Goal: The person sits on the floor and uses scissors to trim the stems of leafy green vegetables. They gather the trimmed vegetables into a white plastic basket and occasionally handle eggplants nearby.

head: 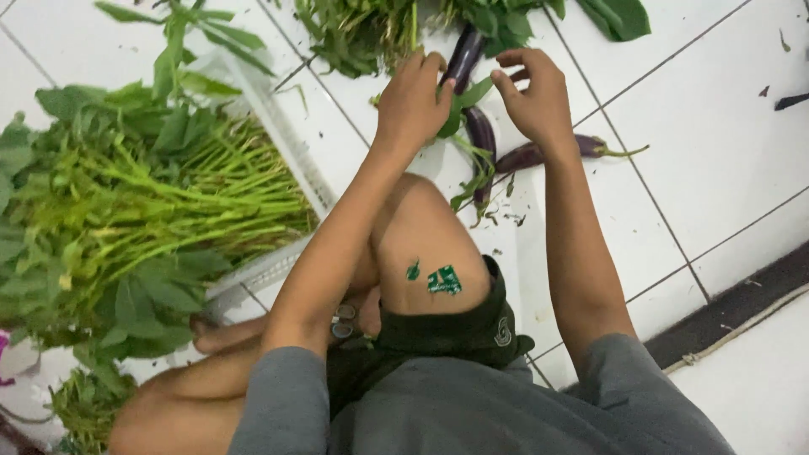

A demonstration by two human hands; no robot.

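Note:
My left hand point(413, 97) and my right hand point(533, 93) meet over the white tiled floor point(708, 126), both pinching a leafy green stalk point(459, 114) that hangs between them. The left fingers are curled around its upper part; the right fingertips pinch a leaf near the top. Right under my hands lie three long purple eggplants point(482, 139), one pointing up toward a loose heap of greens point(371, 29) at the top. My bare knee point(425, 244) rises below the hands, with bits of green leaf stuck on it.
A white plastic crate point(291, 160) at left holds a big pile of long-stemmed leafy greens point(143, 202). More leaves lie at the top right point(619, 17). A dark strip point(742, 303) crosses the floor at the lower right. Small leaf scraps dot the tiles.

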